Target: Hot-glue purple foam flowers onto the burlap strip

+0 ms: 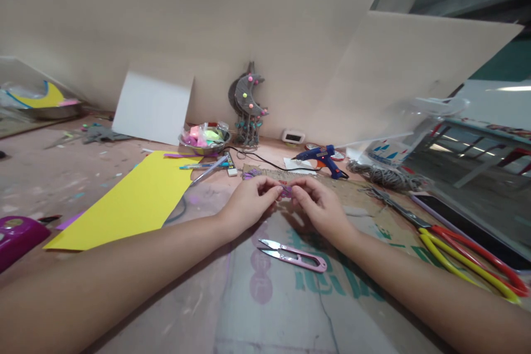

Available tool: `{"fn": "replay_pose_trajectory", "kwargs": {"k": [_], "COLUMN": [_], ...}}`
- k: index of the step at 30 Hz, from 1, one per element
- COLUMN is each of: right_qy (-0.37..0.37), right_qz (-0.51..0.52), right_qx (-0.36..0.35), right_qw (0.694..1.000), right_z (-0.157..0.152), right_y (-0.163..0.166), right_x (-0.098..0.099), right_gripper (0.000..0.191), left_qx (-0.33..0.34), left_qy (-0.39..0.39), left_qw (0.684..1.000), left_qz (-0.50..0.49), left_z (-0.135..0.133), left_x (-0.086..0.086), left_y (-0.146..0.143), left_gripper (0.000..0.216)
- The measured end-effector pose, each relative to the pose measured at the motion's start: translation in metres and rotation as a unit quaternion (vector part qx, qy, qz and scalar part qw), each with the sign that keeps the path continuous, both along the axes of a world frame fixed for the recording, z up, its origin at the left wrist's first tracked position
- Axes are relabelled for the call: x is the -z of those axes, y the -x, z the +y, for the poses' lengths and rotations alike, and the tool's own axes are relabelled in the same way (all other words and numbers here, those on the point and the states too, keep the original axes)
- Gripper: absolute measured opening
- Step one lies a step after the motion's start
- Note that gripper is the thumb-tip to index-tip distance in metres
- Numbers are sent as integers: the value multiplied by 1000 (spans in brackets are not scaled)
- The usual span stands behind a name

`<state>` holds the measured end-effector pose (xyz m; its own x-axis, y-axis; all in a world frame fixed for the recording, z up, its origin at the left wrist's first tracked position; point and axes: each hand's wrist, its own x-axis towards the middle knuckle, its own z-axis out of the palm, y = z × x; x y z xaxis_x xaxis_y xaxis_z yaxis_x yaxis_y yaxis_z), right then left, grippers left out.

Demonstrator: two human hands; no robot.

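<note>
My left hand (251, 199) and my right hand (319, 204) meet at the middle of the table. Both pinch a small purple piece (286, 192) between their fingertips. It is too small to name exactly. Pink thread snips (294, 253) lie on the printed sheet (290, 298) just below my hands, touched by neither hand. A strip of brown burlap (269, 172) lies right behind my fingers.
A yellow paper sheet (133, 199) lies at left, with pens (205, 166) and a metal bowl of coloured bits (204, 137) behind it. A blue glue gun (321, 157), grey yarn (388, 176), large scissors (468, 257), a phone (464, 224) and a magenta object (16, 235) surround the work spot. A moon decoration (248, 102) leans on the wall.
</note>
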<state>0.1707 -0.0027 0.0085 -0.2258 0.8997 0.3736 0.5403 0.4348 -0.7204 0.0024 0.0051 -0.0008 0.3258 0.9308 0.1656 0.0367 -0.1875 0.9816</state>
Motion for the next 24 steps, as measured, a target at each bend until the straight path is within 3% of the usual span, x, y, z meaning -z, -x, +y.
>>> {"fn": "replay_pose_trajectory", "kwargs": {"k": [8, 15, 24], "right_qy": [-18, -21, -14], "right_qz": [-64, -83, -92], "right_qx": [20, 4, -27], "right_qw": [998, 996, 995], "right_z": [1, 0, -2], "right_y": [3, 3, 5], "right_x": [-2, -1, -3], "right_gripper": [18, 19, 18], "left_qx": [32, -40, -44], "left_qy": [36, -97, -107], "left_qw": [996, 994, 991], "left_qz": [-81, 40, 68], "left_z": [6, 3, 5], "left_x": [9, -3, 0], "left_y": [-3, 3, 2], "left_gripper": [24, 24, 23]}}
